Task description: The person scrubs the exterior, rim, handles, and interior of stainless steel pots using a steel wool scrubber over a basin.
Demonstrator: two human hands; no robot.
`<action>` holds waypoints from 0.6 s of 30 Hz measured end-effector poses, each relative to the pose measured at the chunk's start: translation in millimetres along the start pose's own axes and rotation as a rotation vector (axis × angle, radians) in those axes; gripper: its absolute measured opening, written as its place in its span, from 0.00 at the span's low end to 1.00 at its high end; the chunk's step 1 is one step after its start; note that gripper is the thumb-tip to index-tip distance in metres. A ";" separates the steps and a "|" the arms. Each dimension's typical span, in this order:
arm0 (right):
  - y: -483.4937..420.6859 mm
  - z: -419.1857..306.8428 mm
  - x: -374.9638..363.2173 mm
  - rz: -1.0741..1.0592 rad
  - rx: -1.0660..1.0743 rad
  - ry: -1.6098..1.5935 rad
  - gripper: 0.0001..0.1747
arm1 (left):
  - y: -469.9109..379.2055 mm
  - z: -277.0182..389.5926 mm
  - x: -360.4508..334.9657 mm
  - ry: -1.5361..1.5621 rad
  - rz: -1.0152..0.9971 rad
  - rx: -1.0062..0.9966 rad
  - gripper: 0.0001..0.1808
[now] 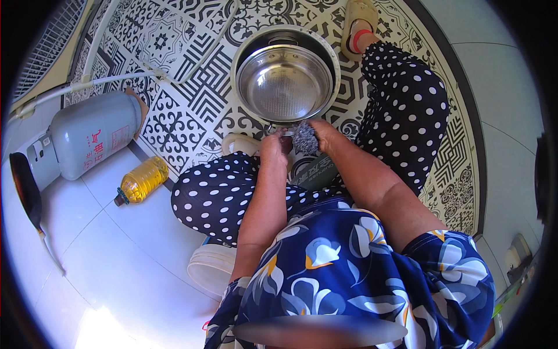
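A shiny stainless steel pot point(285, 87) with a dimpled base rests tilted inside a larger metal basin point(234, 72) on the floor, between my feet. My left hand point(277, 143) is closed at the pot's near handle, whose metal loop point(271, 127) partly shows beside the fingers. In my right hand point(323, 133) is a grey steel wool scrubber point(305, 138), just outside the pot's near rim. The scrubber hides part of the handle and of my fingers. The pot's far handle point(283, 41) lies against the basin's inner wall.
Black-and-white patterned mat point(174, 113) lies under the basin. To the left are a grey gas cylinder point(96, 131) on its side in view, an oil bottle point(144, 179), a frying pan point(27, 187) and a pale hose point(122, 77). A white bucket point(213, 268) stands by my left thigh.
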State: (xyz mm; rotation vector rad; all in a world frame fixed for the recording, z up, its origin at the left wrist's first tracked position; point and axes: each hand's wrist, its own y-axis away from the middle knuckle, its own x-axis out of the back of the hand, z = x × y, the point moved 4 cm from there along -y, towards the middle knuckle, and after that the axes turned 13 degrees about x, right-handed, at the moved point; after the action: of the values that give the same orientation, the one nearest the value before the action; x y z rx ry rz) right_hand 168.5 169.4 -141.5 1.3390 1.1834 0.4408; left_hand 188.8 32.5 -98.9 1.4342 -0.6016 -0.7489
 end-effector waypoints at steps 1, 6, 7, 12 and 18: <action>-1.6 1.9 -5.1 0.000 0.006 -0.004 0.15 | -9.0 0.1 4.2 -0.031 -0.051 -0.018 0.06; -2.6 -8.6 -18.2 0.128 0.494 0.973 0.24 | -19.7 -3.1 11.0 -0.049 0.048 -0.050 0.08; -6.7 -7.8 -17.5 0.156 0.429 1.112 0.24 | -18.3 -3.1 8.1 -0.064 0.037 -0.047 0.08; 9.5 -11.0 -21.5 0.212 0.432 0.973 0.23 | -22.3 -6.7 12.9 0.013 -0.018 -0.016 0.09; 0.0 3.2 -16.9 0.056 0.168 0.061 0.15 | -3.7 6.9 -5.2 0.129 -0.068 -0.074 0.09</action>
State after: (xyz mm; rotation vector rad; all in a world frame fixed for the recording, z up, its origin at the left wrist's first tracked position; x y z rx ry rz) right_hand 164.4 153.8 -135.3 1.5155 1.2574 0.4327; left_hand 179.9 32.1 -101.7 1.4282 -0.4237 -0.7189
